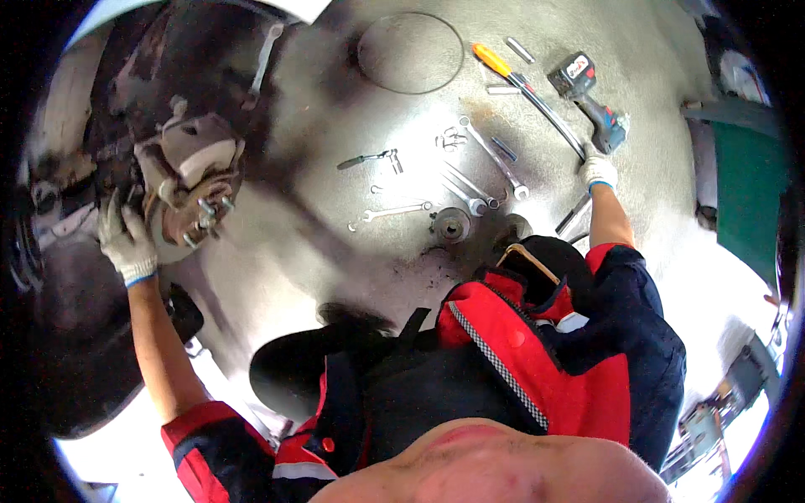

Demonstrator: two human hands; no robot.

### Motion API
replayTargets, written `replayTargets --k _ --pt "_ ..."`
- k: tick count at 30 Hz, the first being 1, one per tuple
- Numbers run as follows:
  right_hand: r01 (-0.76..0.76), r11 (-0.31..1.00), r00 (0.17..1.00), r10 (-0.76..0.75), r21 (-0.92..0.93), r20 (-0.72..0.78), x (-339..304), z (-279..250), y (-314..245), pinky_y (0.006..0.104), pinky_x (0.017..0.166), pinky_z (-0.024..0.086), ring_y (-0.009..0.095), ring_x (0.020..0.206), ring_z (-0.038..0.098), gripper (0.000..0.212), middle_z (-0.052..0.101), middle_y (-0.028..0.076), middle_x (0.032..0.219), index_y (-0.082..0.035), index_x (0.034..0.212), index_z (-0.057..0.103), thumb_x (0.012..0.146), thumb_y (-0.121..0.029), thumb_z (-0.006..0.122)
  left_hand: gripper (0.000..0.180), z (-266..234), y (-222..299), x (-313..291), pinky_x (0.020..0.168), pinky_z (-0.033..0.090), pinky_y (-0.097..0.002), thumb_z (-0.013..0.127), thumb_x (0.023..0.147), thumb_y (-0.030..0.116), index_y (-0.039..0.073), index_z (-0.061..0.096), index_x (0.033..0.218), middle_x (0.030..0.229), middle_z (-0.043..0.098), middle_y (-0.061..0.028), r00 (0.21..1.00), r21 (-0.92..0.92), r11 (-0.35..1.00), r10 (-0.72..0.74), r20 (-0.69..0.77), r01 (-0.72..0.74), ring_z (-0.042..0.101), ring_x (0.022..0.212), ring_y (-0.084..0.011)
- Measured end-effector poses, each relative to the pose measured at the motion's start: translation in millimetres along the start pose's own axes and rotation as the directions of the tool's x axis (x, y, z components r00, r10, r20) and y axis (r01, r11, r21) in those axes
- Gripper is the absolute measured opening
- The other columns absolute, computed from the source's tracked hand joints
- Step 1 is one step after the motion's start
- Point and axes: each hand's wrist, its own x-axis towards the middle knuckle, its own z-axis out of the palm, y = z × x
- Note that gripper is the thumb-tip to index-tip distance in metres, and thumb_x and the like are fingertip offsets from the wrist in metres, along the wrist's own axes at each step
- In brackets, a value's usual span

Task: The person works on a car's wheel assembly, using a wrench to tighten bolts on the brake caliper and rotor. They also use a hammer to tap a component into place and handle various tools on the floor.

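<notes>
My left hand (127, 241), in a white work glove, rests with fingers stretched apart beside a rusty wheel hub (186, 210) with studs. Above the hub sits a brake caliper (197, 151). A wrench (267, 60) stands at the dark parts farther up. On the right, my gloved right hand (599, 171) is closed around the shaft of a long pry bar (537, 99) with an orange handle, low over the floor. Its fingers are partly hidden. Just beyond that hand lies a cordless impact wrench (597, 105).
Several combination wrenches (495, 159), a ratchet (373, 158) and a round metal part (452, 225) lie on the floor ahead. Sockets (520, 50) lie near the orange handle. A thin ring (411, 52) is farther off. A green panel (746, 201) stands at the right.
</notes>
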Motion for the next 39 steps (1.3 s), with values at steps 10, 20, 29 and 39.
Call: replayTargets --k 10,20,29,39 --pt "0.493 0.820 0.812 -0.554 -0.291 -0.185 -56.7 -109.5 -63.9 0.0504 0.078 0.058 0.038 0.087 0.072 0.028 0.074 0.018 0.092 -0.015 0.100 0.072 0.088 -0.038 0.063 0.047 -8.9 159.0 -16.9 0.106 0.048 -0.0547 0.071 0.079 0.015 0.005 0.068 0.125 0.125 0.068 -0.0191 0.937 -0.297 0.890 0.344 -0.060 -0.346 0.063 0.118 -0.0411" --pt "0.910 -0.104 0.082 -0.903 -0.401 0.421 -135.5 -142.7 -396.5 0.0462 0.073 0.058 0.032 0.080 0.073 0.020 0.072 0.014 0.085 -0.012 0.098 0.071 0.084 -0.025 0.066 0.041 117.1 342.1 -119.9 0.093 0.053 -0.0465 0.061 0.102 0.037 0.003 0.064 0.125 0.098 0.075 -0.0202 0.399 -0.405 0.585 0.148 0.905 0.703 0.072 0.101 -0.0378" --pt "0.882 0.437 0.348 -0.855 0.175 0.383 -232.6 -57.8 -400.4 0.0493 0.095 0.052 0.037 0.112 0.066 0.056 0.064 0.026 0.119 -0.001 0.131 0.058 0.101 -0.048 0.059 0.041 163.8 315.4 -125.4 0.046 0.032 -0.0355 0.054 0.105 0.042 0.007 0.064 0.086 0.061 0.047 -0.0002 -0.049 0.100 -0.486 0.117 0.992 0.868 0.042 0.050 -0.0147" --pt "-0.496 0.622 0.188 -0.604 0.606 0.774 -240.3 -59.4 -381.0 0.0382 0.077 0.055 0.026 0.084 0.069 0.038 0.071 0.012 0.098 0.002 0.116 0.062 0.104 -0.033 0.057 0.034 260.4 345.5 -69.4 0.046 0.039 -0.0310 0.048 0.109 0.039 0.011 0.057 0.092 0.065 0.051 0.0015 0.177 -0.026 -0.721 0.134 0.975 0.692 0.046 0.049 -0.0138"
